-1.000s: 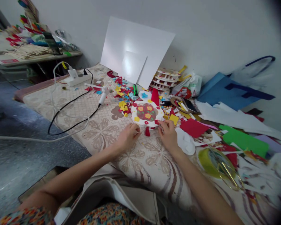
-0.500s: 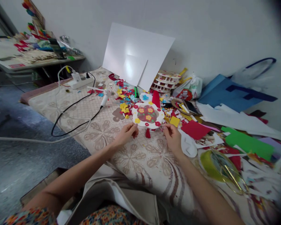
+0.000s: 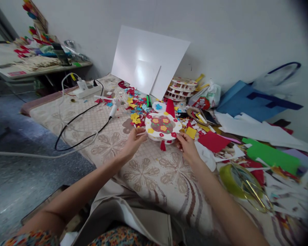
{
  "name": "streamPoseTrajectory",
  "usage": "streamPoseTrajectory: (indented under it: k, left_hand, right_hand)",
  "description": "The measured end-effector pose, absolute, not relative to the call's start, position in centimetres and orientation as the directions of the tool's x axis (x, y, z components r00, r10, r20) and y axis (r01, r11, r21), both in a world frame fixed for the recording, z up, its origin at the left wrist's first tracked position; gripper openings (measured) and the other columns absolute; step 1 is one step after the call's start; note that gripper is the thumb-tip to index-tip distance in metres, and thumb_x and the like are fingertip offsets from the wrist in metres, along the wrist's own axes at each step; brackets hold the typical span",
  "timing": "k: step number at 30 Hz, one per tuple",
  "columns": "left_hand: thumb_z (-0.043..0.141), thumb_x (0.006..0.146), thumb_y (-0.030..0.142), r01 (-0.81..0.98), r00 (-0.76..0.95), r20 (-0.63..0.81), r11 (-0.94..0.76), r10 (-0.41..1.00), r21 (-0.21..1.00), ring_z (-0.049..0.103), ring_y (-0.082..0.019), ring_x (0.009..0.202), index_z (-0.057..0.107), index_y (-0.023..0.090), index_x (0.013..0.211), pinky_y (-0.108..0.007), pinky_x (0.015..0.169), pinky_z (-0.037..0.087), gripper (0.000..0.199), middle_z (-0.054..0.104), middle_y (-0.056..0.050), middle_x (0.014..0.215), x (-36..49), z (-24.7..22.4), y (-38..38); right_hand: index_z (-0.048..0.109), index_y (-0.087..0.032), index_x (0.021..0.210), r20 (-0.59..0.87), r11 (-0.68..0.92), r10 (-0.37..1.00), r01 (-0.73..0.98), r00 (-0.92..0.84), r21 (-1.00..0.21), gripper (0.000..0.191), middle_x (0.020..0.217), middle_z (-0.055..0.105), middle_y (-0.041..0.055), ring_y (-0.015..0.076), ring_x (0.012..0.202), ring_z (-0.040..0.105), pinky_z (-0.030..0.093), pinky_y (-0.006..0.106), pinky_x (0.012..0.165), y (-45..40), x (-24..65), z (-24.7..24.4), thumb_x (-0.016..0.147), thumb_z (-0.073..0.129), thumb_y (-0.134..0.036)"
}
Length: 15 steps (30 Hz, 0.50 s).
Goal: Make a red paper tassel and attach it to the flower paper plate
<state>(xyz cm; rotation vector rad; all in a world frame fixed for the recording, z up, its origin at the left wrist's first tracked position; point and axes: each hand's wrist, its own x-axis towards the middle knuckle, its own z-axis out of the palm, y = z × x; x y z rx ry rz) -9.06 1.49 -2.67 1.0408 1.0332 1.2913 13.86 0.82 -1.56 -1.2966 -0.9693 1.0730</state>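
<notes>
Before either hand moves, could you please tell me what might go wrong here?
The red tassel at the near edge of the flowered ornament might get pinched underneath. The left hand could knock the small yellow flowers nearby. The black cord loops across the cloth and might get snagged.

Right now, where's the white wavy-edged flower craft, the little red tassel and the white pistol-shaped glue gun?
White wavy-edged flower craft (image 3: 163,127): head view, middle of its top.
Little red tassel (image 3: 163,146): head view, middle of its strands.
White pistol-shaped glue gun (image 3: 113,110): head view, on its handle.
</notes>
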Motion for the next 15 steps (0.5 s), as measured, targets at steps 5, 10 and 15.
streamPoseTrajectory:
  k: [5, 10, 15]
  left_hand:
    - [0.078, 0.068, 0.031, -0.347, 0.043, -0.007, 0.021, 0.999, 0.938, 0.059, -0.021, 0.105, 0.05, 0.017, 0.112, -0.035, 0.088, 0.048, 0.054, 0.055, -0.013, 0.126, -7.1, -0.4, 0.5]
    - [0.081, 0.06, 0.023, -0.418, 0.42, -0.035, 0.227, 0.907, 0.879, 0.061, -0.019, 0.099, 0.06, 0.015, 0.104, -0.031, 0.087, 0.044, 0.05, 0.066, -0.011, 0.111, -3.6, 1.1, -0.2]
    - [0.077, 0.062, 0.023, -0.363, 0.383, -0.056, 0.206, 0.922, 0.909, 0.06, -0.014, 0.08, 0.063, 0.016, 0.095, -0.024, 0.069, 0.042, 0.037, 0.07, -0.005, 0.095, -1.4, 1.1, 0.6]
  right_hand:
    - [0.051, -0.022, 0.07, 0.024, 0.096, 0.94, -0.197, 0.34, -0.976, 0.028, 0.046, 0.047, -0.011, 0.0036, 0.035, 0.037, 0.02, 0.015, 0.032, -0.7, 14.3, 0.8, 0.064, 0.073, -0.038]
    - [0.056, -0.021, 0.071, 0.075, 0.213, 0.914, -0.315, 0.398, -0.925, 0.022, 0.051, 0.054, -0.0096, 0.0021, 0.034, 0.037, 0.021, 0.015, 0.032, -1.9, 14.7, 2.2, 0.064, 0.075, -0.029]
    - [0.055, -0.02, 0.07, 0.057, 0.244, 0.892, -0.371, 0.449, -0.896, 0.022, 0.053, 0.056, -0.0097, 0.0018, 0.034, 0.038, 0.022, 0.015, 0.032, -2.3, 15.0, 2.4, 0.063, 0.076, -0.026]
